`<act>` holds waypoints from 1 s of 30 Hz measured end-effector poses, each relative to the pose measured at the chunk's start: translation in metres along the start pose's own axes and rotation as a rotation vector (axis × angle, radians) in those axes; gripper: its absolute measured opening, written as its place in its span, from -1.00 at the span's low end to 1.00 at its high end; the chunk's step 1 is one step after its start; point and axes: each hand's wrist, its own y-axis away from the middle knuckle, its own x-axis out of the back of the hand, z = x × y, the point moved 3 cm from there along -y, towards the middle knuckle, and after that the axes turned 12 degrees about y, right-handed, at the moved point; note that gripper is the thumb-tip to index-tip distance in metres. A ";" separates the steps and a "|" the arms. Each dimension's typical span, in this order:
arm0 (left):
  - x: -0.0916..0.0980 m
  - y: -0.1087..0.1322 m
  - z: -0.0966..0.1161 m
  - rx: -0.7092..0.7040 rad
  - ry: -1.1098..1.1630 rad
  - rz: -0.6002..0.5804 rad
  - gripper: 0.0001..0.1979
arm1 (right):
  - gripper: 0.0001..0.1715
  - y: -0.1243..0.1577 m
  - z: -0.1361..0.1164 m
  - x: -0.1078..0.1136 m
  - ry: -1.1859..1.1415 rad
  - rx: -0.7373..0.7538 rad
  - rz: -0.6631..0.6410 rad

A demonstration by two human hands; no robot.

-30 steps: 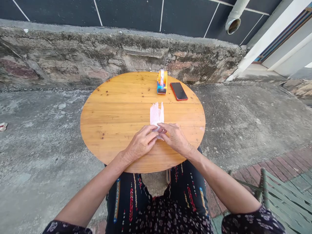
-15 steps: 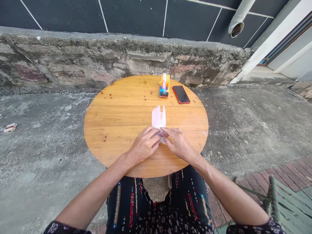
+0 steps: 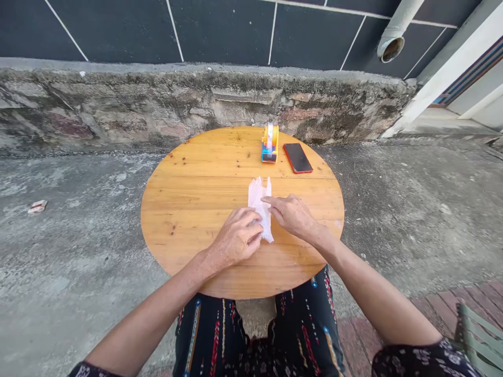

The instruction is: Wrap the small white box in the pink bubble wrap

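Observation:
A thin, pale pink plastic bag [image 3: 266,222] lies flattened into a narrow strip, with two handle-like ends at its far side. My left hand [image 3: 238,233] rests over its left edge, fingers slightly bent and apart, pressing on the plastic. From the right, my right hand [image 3: 293,213] reaches across with the index finger stretched out onto the bag's middle. Its other fingers are curled under and partly hidden.
The bag lies on a round wooden table [image 3: 188,193]. Toward the far edge stand a yellow and blue tape dispenser [image 3: 270,144] and a red-edged phone [image 3: 298,158]. A stone wall base [image 3: 157,112] runs behind; a green slatted chair [image 3: 483,335] is at lower right.
My right hand has moved away from my left fingers and a little up the bag, its index finger now extended. More of the bag's near end shows. The view has shifted slightly.

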 end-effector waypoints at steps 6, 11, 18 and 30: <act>0.003 -0.005 -0.003 0.022 0.052 -0.030 -0.89 | -0.70 -0.014 -0.007 0.002 0.227 0.118 -0.092; 0.004 -0.008 -0.006 0.051 0.145 -0.066 -0.87 | -0.72 -0.012 -0.002 0.000 0.183 0.090 -0.020; 0.007 -0.012 -0.005 0.076 0.207 -0.084 -0.83 | -0.72 -0.016 -0.001 -0.007 0.115 0.140 0.064; 0.003 -0.006 -0.010 0.036 0.132 -0.032 -0.89 | -0.75 -0.029 0.002 -0.027 -0.125 0.170 -0.052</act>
